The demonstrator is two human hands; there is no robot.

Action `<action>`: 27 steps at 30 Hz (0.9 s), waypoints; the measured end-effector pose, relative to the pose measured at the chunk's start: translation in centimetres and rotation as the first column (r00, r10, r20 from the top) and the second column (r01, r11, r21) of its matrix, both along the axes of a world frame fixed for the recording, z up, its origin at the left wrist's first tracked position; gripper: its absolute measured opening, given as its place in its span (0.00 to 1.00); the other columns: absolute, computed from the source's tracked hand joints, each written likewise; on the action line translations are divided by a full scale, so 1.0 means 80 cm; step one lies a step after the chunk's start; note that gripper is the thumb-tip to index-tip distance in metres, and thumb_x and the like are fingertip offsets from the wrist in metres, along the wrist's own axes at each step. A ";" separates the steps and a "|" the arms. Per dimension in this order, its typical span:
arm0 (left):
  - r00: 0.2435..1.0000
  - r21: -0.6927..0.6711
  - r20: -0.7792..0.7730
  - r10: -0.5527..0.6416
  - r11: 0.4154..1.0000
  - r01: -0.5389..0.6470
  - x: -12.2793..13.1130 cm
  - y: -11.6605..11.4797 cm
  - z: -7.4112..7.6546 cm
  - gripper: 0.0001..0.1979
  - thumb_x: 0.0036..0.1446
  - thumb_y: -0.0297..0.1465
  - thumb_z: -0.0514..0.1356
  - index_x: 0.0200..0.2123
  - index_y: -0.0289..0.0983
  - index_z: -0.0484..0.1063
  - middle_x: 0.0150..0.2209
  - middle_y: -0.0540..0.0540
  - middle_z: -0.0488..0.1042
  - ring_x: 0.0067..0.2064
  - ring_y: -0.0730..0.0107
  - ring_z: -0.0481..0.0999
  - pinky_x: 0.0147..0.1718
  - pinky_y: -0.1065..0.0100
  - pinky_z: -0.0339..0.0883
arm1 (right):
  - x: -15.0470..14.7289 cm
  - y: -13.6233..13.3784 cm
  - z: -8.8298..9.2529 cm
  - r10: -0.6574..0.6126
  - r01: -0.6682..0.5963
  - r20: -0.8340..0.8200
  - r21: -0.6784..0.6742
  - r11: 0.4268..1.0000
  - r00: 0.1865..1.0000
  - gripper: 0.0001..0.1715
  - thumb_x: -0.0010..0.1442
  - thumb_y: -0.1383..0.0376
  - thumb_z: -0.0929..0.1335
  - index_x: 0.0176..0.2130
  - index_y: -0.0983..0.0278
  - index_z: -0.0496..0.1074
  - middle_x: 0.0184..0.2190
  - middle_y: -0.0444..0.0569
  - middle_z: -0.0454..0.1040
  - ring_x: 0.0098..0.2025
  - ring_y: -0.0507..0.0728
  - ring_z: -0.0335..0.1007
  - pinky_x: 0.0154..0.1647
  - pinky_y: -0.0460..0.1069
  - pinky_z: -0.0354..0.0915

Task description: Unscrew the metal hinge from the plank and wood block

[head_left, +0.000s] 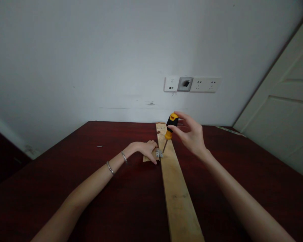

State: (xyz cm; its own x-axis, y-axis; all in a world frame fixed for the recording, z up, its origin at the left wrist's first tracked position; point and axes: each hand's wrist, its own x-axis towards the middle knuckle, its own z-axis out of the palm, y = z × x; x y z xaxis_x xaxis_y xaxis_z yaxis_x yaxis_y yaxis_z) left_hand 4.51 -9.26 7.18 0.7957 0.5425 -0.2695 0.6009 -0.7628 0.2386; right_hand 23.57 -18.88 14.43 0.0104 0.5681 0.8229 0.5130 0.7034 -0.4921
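- Far left on the dark red table (53,174), I see a small loose screw (99,146), well apart from everything else.
- My left hand (144,149) lies flat with its fingers together, pressing down on a small wood block (146,158).
- Just right of those fingers, a metal hinge (159,153) sits where the block meets a long pale plank (178,195).
- The screwdriver (170,127) stands slightly tilted, its tip on the hinge.
- My right hand (192,134) pinches its yellow-and-black handle between thumb and fingertips.
- A row of wall sockets (192,84) is mounted behind; a pale door (280,111) stands far right.
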 end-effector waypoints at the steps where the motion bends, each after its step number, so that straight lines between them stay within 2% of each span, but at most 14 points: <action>1: 1.000 0.000 -0.008 -0.006 1.000 0.006 0.000 0.000 0.001 0.42 0.35 0.52 0.66 0.50 0.32 0.64 0.50 0.37 0.64 0.50 0.53 0.65 0.51 0.61 0.60 | 0.000 0.002 -0.002 0.000 0.000 0.007 0.025 1.000 1.000 0.26 0.56 0.60 0.71 0.54 0.58 0.69 0.51 0.51 0.73 0.43 0.57 0.75 0.42 0.55 0.76; 6: 0.998 -0.003 -0.052 -0.028 1.000 0.028 0.000 0.000 0.006 0.45 0.35 0.57 0.64 0.51 0.32 0.62 0.50 0.37 0.62 0.51 0.54 0.64 0.53 0.61 0.59 | 0.001 0.008 -0.007 -0.013 0.009 0.031 0.115 0.993 0.999 0.27 0.55 0.60 0.72 0.55 0.58 0.70 0.50 0.51 0.75 0.42 0.57 0.75 0.42 0.55 0.76; 13: 0.998 -0.007 -0.060 -0.032 0.999 0.032 0.000 0.004 0.003 0.44 0.35 0.58 0.63 0.49 0.34 0.62 0.50 0.38 0.62 0.51 0.53 0.63 0.53 0.60 0.59 | -0.003 0.006 -0.005 0.003 -0.008 0.048 0.106 0.994 0.999 0.27 0.55 0.59 0.72 0.54 0.58 0.70 0.48 0.51 0.76 0.39 0.56 0.75 0.36 0.53 0.77; 27: 0.998 -0.003 -0.053 -0.046 0.999 0.046 0.000 0.004 0.002 0.44 0.36 0.58 0.62 0.49 0.31 0.63 0.51 0.36 0.61 0.51 0.51 0.63 0.53 0.59 0.60 | -0.007 0.005 -0.009 0.024 -0.031 0.063 0.112 0.993 0.998 0.26 0.56 0.59 0.72 0.54 0.58 0.70 0.48 0.52 0.76 0.39 0.56 0.76 0.36 0.53 0.78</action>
